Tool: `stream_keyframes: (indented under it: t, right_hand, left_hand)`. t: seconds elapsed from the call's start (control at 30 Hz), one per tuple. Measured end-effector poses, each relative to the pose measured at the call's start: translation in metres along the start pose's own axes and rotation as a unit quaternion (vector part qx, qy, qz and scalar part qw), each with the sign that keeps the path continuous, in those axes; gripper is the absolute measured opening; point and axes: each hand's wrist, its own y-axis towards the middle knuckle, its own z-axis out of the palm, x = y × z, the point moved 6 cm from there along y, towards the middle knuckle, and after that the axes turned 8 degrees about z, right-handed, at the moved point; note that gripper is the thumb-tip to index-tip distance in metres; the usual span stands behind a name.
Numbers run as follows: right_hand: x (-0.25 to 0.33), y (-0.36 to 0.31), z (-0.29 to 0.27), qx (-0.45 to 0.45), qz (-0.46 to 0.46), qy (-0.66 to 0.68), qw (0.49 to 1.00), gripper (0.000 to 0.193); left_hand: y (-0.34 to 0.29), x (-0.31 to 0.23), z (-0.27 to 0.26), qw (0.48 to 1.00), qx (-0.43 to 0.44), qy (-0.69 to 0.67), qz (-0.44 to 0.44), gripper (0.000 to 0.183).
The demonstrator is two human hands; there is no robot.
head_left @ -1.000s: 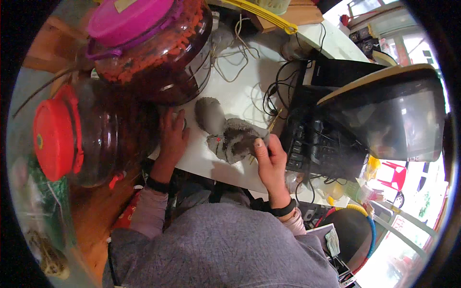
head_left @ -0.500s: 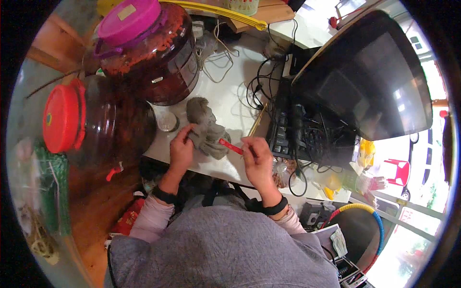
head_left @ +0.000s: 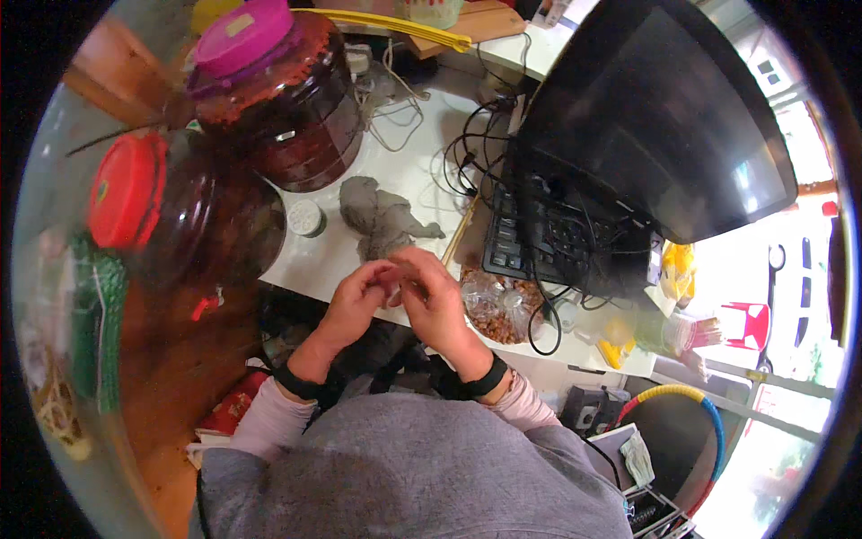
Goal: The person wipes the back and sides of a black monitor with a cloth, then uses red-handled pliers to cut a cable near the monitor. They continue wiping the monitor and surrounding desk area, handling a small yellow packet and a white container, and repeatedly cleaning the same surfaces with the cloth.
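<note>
Both my hands have come together at the table's front edge, just in front of a crumpled grey cloth (head_left: 382, 216). My left hand (head_left: 357, 296) is closed, its fingertips pinched toward the right hand. Bent over from the other side, my right hand (head_left: 433, 296) is closed too, and its fingers meet the left ones. Whatever lies between the fingertips is mostly covered by them; I cannot make it out. Behind the left hand, a small round container with a whitish top (head_left: 306, 217) stands beside the cloth.
Two large dark jars, one with a purple lid (head_left: 242, 36), one with a red lid (head_left: 127, 190), stand at left. To the right are a bag of brown nut-like pieces (head_left: 498, 305), a black keyboard (head_left: 514, 235) under tangled cables, and a large dark monitor (head_left: 660, 117).
My right hand has moved left to meet my left hand, which has left the cloth and come nearer me. The red strip earlier in my right hand no longer shows. The cloth's shape has changed.
</note>
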Motion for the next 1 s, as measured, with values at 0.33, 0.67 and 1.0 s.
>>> stream_keyframes:
  t: [0.33, 0.67, 1.0]
  right_hand:
    - [-0.043, 0.047, 0.016, -0.055, -0.068, -0.487, 0.869, 0.042]
    - [-0.095, 0.100, 0.058, -0.061, 0.034, -0.460, 0.885, 0.034]
    - [-0.071, 0.110, 0.012, -0.241, 0.186, 0.033, 0.952, 0.024]
  left_hand:
    - [-0.058, -0.030, -0.099, 0.908, -0.324, 0.180, 0.195, 0.016]
    - [0.015, 0.017, -0.116, 0.765, -0.149, 0.541, 0.315, 0.021]
    - [0.045, 0.056, -0.134, 0.771, -0.073, 0.573, 0.269, 0.020]
